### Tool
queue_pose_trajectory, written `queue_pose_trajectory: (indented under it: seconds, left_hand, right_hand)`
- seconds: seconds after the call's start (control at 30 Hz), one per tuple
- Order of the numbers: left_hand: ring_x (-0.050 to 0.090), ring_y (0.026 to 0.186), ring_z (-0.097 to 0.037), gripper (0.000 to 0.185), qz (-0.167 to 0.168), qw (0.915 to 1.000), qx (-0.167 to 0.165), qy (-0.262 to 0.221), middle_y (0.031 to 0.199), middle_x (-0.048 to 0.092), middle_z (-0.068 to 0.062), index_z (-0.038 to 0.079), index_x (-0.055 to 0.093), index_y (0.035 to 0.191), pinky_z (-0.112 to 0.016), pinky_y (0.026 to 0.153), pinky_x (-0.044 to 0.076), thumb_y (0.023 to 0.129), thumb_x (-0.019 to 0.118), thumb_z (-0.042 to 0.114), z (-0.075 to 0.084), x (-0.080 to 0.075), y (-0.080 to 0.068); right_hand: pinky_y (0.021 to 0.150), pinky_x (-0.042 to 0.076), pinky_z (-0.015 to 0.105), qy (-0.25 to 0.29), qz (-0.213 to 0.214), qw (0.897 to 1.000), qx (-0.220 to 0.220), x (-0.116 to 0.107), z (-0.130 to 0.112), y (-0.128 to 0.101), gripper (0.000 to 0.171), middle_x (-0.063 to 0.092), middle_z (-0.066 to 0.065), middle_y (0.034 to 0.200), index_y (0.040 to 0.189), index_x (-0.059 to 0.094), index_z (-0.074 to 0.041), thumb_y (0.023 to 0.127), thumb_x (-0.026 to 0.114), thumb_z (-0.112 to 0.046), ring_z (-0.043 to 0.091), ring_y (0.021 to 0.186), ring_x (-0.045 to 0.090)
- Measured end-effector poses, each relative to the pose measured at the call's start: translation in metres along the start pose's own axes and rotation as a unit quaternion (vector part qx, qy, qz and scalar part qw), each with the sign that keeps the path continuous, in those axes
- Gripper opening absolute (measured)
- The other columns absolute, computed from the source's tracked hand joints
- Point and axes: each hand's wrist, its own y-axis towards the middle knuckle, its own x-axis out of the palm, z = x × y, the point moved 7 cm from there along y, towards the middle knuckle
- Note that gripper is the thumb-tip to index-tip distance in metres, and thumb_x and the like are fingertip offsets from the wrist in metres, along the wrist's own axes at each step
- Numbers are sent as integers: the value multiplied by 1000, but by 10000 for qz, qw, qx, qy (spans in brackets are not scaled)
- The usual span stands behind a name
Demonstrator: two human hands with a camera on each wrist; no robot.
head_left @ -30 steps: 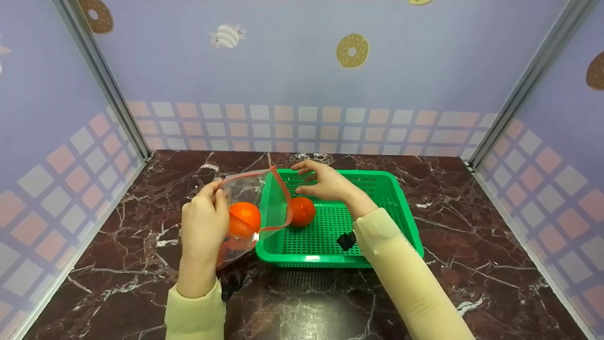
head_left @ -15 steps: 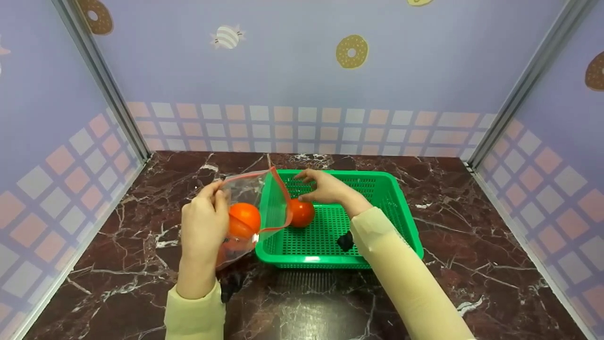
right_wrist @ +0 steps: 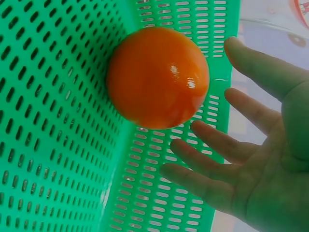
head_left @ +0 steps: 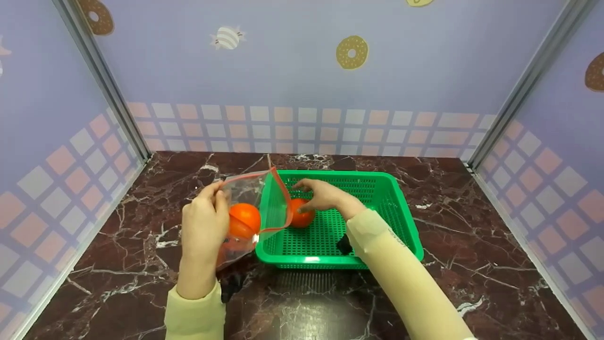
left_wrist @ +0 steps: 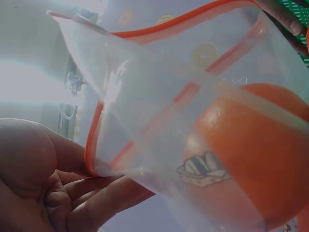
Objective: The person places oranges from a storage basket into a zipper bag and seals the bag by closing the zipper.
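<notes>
Your left hand (head_left: 204,222) pinches the clear bag (head_left: 252,208) by its red-edged mouth, held open beside the green basket (head_left: 396,198) on the worktop (head_left: 472,245); one orange (head_left: 245,219) already sits inside the bag, another orange shape below it; one loose orange (head_left: 302,215) lies in the basket's near-left corner; your right hand (head_left: 323,194) hovers over it, fingers (right_wrist: 212,159) spread and straight, gripping nothing; judged: bagging well along, last fruit not yet grasped.
</notes>
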Motion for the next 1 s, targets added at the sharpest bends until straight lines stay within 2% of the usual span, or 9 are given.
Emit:
queue_pose_trajectory:
  seconds: [0.13, 0.3, 0.5, 0.8, 1.0]
  left_hand:
    - [71, 99, -51, 36, -11, 10000, -45, -12, 120, 71, -30, -3, 66, 133, -61, 87, 55, 105, 50, 12, 0, 0, 0]
    - [70, 101, -51, 35, -13, 10000, -73, -23, 120, 71, -30, -3, 67, 132, -62, 89, 55, 105, 50, 12, 0, -1, -1]
    - [69, 103, -53, 36, -29, 10000, -48, 0, 121, 71, -30, -3, 66, 133, -63, 90, 55, 105, 50, 12, 0, -1, 0]
    - [72, 87, -49, 36, -57, 10000, -8, -82, 120, 71, -30, -3, 66, 133, -58, 77, 56, 105, 50, 11, 0, 0, -1]
    - [71, 96, -51, 36, -56, 10000, -39, -37, 122, 71, -30, -3, 66, 133, -60, 84, 56, 105, 50, 12, -1, 0, 0]
  right_hand:
    - [112, 46, 55, 12, -93, 9999, 100, 5, 3, 1, 64, 50, 17, 153, 149, 53, -21, 91, 80, -21, 36, 141, 49]
    - [108, 50, 52, -53, -178, 9998, 41, 12, 2, 3, 66, 55, 18, 146, 149, 53, -19, 89, 81, -21, 36, 131, 57]
    - [107, 51, 49, 135, -266, 9996, -7, 17, 2, 4, 69, 58, 17, 144, 150, 51, -17, 89, 82, -21, 33, 127, 60]
    - [106, 51, 48, 321, -411, 9985, 141, 21, 7, 4, 67, 57, 14, 146, 148, 53, -18, 88, 82, -17, 32, 126, 60]
    - [103, 52, 47, 166, -336, 9992, 126, 21, 8, 4, 62, 59, 14, 142, 144, 57, -20, 87, 81, -12, 32, 122, 61]
